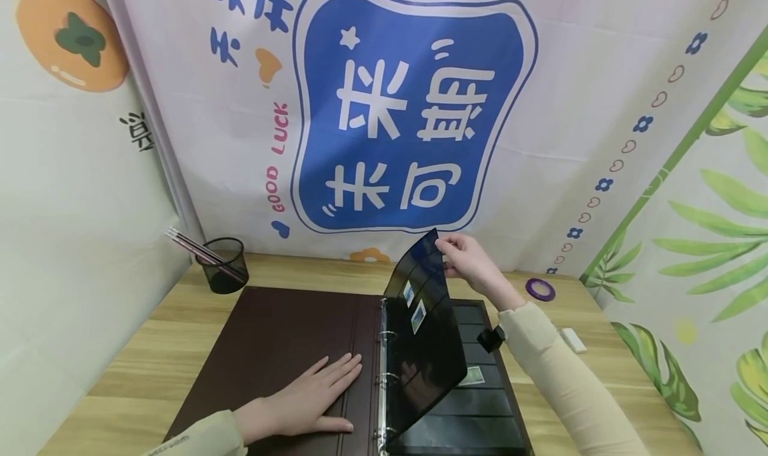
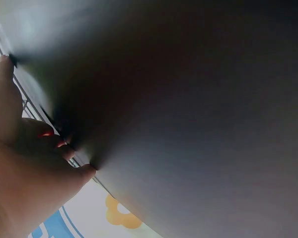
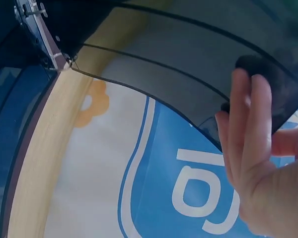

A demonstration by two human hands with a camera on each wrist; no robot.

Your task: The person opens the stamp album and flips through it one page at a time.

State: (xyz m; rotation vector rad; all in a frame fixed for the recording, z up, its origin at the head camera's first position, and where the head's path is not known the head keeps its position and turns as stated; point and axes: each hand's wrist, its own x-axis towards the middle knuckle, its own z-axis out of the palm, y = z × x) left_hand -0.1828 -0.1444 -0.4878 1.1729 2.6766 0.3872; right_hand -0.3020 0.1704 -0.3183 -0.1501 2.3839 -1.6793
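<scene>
A dark brown ring-binder stamp album [image 1: 282,333] lies spread on the table, metal rings [image 1: 383,376] down its middle. My right hand [image 1: 471,263] pinches the far outer corner of a black stamp page [image 1: 423,369] and holds it raised and bowed above the right side. Two small stamps [image 1: 419,317] show on that page; a green stamp [image 1: 474,375] sits on the page beneath. In the right wrist view, fingers [image 3: 253,119] lie against the see-through sheet. My left hand [image 1: 318,396] rests on the left cover beside the rings, fingers extended.
A black mesh pen cup [image 1: 223,266] with several pencils stands beyond the album's left corner. On the right of the wooden table [image 1: 135,336] are a purple tape roll [image 1: 540,289] and a white eraser-like block [image 1: 573,340]. A printed cloth [image 1: 510,196] hangs behind.
</scene>
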